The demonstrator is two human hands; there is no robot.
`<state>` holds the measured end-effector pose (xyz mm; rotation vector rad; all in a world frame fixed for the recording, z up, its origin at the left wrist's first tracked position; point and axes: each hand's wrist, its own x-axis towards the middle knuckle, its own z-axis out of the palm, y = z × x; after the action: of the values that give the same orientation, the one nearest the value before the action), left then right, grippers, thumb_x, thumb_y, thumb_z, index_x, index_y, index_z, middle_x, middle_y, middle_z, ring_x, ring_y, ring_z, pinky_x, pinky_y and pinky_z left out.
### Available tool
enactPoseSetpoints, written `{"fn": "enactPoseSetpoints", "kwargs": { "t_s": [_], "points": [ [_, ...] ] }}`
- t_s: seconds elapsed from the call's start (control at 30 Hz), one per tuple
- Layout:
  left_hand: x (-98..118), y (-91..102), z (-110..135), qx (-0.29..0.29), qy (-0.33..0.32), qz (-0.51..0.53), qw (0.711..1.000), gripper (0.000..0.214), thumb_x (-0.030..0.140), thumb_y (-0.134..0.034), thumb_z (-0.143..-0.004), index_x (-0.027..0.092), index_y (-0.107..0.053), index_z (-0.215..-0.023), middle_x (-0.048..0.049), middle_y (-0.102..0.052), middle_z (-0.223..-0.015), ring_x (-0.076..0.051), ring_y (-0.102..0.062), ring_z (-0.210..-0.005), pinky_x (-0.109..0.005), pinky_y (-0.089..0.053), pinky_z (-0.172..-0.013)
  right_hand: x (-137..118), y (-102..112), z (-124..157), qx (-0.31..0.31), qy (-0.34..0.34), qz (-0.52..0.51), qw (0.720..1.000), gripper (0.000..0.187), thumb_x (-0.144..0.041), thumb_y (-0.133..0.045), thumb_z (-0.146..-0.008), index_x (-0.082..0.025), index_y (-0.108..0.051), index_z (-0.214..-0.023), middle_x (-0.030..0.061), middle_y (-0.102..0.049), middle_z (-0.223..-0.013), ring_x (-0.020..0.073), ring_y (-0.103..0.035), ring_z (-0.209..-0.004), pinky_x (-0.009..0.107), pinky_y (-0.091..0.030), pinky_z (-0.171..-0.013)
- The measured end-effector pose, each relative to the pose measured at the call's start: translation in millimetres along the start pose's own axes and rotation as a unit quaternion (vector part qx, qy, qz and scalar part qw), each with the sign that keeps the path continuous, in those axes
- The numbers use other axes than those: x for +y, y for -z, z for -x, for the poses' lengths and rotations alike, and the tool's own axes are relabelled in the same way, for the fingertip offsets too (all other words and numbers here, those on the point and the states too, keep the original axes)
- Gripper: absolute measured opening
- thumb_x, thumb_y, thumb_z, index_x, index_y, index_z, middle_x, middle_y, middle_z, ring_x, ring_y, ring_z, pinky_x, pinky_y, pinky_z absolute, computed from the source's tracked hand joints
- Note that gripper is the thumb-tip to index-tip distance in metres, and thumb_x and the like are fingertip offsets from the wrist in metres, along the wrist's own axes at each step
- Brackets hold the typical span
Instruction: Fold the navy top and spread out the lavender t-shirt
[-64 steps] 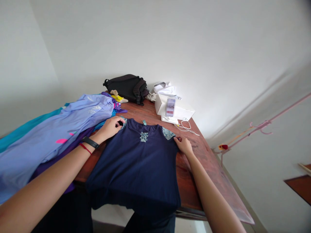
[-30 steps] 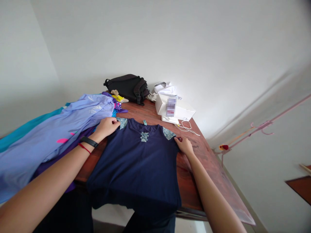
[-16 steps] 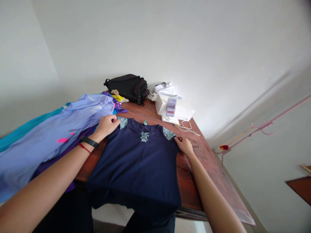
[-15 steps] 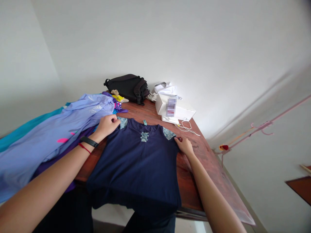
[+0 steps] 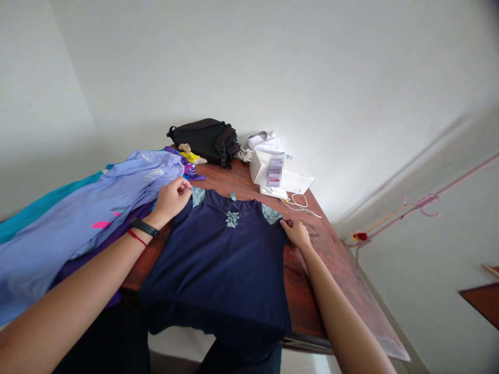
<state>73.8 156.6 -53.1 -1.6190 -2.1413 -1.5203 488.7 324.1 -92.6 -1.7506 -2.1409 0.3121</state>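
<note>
Left hand [image 5: 172,199] shifted outward, navy shirt [image 5: 228,265] between, right hand [image 5: 298,234] pinching sleeve [image 5: 279,229]

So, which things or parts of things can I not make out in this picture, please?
All in the head view:
Navy shirt: back faces the table; one sleeve end covered by the left hand.
Lavender garment: cut off by the picture's left edge.
Teal garment: mostly hidden under the lavender one.
Upright item before the white box: blurred by pixelation.
</note>
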Motion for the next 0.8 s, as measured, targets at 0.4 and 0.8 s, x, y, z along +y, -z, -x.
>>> {"fn": "enactPoseSetpoints", "kwargs": {
  "t_s": [0.4,0.8],
  "points": [
    [-10.4,-2.4,-7.4,0.078,0.046,0.056,0.994,0.017,0.03,-0.053,-0.081,0.019,-0.064,-0.087,-0.0017,-0.066,-0.074,-0.018,-0.061,-0.068,-0.028,-0.044,-0.066,2.6,-1.8,-2.0,0.001,0.003,-0.002,1.0,0.032,-0.049,-0.056,-0.093,-0.025,-0.075,-0.101,0.0027,-0.071,-0.083,0.0221,-0.067,-0.081,0.028,-0.039,-0.065],
    [-3.4,1.0,-5.3,0.001,0.058,0.15,0.987,0.021,0.034,-0.059,-0.084,0.019,-0.064,-0.098,-0.003,-0.07,-0.088,-0.014,-0.06,-0.059,-0.024,-0.045,-0.054,5.0,-3.5,-3.0,0.004,0.012,0.002,1.0,0.033,-0.048,-0.056,-0.093,-0.024,-0.076,-0.104,0.0031,-0.071,-0.081,0.022,-0.067,-0.081,0.028,-0.039,-0.065]
  ]
}}
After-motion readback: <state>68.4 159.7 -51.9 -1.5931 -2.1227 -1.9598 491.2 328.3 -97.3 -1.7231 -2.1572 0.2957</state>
